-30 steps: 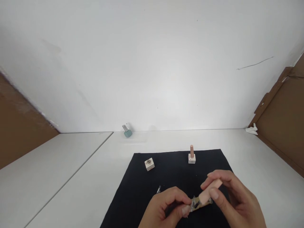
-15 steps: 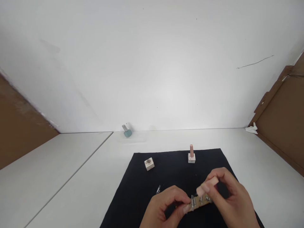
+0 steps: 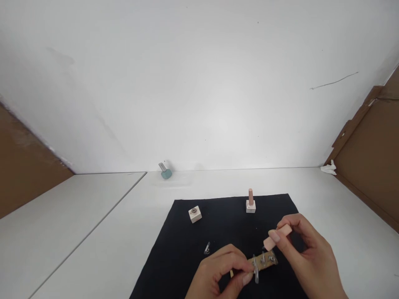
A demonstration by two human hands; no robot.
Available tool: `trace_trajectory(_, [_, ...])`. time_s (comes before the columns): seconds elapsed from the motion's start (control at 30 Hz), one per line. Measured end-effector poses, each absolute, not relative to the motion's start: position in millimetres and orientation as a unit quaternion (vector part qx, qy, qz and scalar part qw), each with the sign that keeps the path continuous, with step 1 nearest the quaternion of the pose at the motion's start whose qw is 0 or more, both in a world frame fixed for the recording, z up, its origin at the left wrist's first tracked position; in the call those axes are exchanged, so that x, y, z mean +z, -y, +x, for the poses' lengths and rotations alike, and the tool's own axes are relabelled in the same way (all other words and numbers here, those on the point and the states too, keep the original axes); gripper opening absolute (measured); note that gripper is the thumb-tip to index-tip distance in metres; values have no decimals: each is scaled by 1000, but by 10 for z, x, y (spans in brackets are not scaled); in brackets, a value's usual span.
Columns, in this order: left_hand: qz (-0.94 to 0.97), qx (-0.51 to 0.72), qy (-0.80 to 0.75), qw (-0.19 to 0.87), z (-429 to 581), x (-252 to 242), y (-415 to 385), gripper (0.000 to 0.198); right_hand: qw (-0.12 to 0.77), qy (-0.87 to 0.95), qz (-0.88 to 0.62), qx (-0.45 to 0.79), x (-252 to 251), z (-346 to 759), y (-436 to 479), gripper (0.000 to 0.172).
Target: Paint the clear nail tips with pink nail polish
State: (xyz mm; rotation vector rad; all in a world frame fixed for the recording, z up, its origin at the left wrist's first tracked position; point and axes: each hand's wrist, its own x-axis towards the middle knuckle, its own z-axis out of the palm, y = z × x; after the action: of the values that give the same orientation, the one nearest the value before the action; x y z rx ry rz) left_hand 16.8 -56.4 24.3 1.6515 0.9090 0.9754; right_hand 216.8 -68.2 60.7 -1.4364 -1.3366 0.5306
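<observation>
My right hand (image 3: 311, 255) is closed around the pale pink cap of a nail polish brush (image 3: 278, 237), tilted above the strip. Its bristle end shows dark and small below the cap. Between thumb and fingers, my left hand (image 3: 222, 270) pinches one end of a tan strip (image 3: 264, 261). Several small metal pieces sit along this strip, and a clear nail tip (image 3: 256, 272) stands on it beside my left fingertips. Further back on the black mat is an open square nail polish bottle (image 3: 195, 215) without its cap. Another polish bottle (image 3: 250, 206) stands upright with its pink cap on.
A black mat (image 3: 224, 226) covers part of the white table. One small clear piece (image 3: 207, 248) lies on it, left of my hands. Near the back wall, a teal bottle with a grey cap (image 3: 166, 172) leans. White crumpled material (image 3: 328, 167) lies in the right corner.
My right hand has moved the brush slightly up and right, away from the strip. The strip's far end now shows more, and the clear nail tip on it has tilted.
</observation>
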Motion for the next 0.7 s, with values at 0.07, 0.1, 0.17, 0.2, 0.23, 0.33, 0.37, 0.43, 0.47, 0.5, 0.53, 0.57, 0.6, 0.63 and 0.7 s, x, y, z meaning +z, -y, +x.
trace_trajectory(0.07, [682, 400, -372, 487, 166, 231, 564, 18, 517, 572, -590, 239, 605, 2172, 694, 24])
trace_trajectory(0.1, [684, 399, -371, 486, 165, 225, 563, 18, 508, 584, -582, 250, 597, 2169, 701, 26])
trace_trajectory(0.17, [686, 398, -366, 487, 166, 210, 562, 19, 493, 601, -572, 262, 579, 2159, 710, 27])
trace_trajectory(0.2, [687, 398, -363, 489, 166, 203, 562, 19, 490, 601, -575, 261, 575, 2155, 710, 27])
trace_trajectory(0.23, [687, 397, -360, 490, 166, 197, 563, 20, 491, 594, -583, 256, 576, 2153, 706, 27])
trace_trajectory(0.33, [689, 394, -361, 490, 164, 186, 566, 21, 508, 561, -608, 240, 606, 2162, 692, 24])
trace_trajectory(0.37, [690, 392, -362, 488, 163, 184, 566, 21, 511, 559, -606, 244, 618, 2165, 691, 23])
trace_trajectory(0.43, [692, 390, -365, 487, 163, 186, 566, 21, 506, 573, -588, 265, 634, 2165, 694, 25])
trace_trajectory(0.47, [691, 389, -365, 487, 163, 189, 564, 21, 497, 582, -581, 277, 636, 2162, 696, 26])
trace_trajectory(0.5, [690, 388, -366, 489, 164, 194, 563, 21, 488, 587, -580, 285, 636, 2158, 696, 27])
trace_trajectory(0.53, [689, 388, -367, 490, 165, 198, 561, 21, 481, 586, -586, 288, 636, 2157, 694, 28])
trace_trajectory(0.57, [688, 388, -368, 490, 165, 200, 559, 21, 477, 579, -596, 286, 635, 2159, 690, 27])
trace_trajectory(0.6, [688, 388, -369, 490, 166, 199, 556, 22, 479, 570, -606, 280, 635, 2167, 683, 27])
trace_trajectory(0.63, [688, 388, -370, 489, 167, 195, 553, 22, 481, 564, -613, 273, 635, 2179, 676, 26])
trace_trajectory(0.7, [686, 392, -370, 489, 169, 172, 544, 22, 480, 567, -612, 274, 631, 2209, 663, 26])
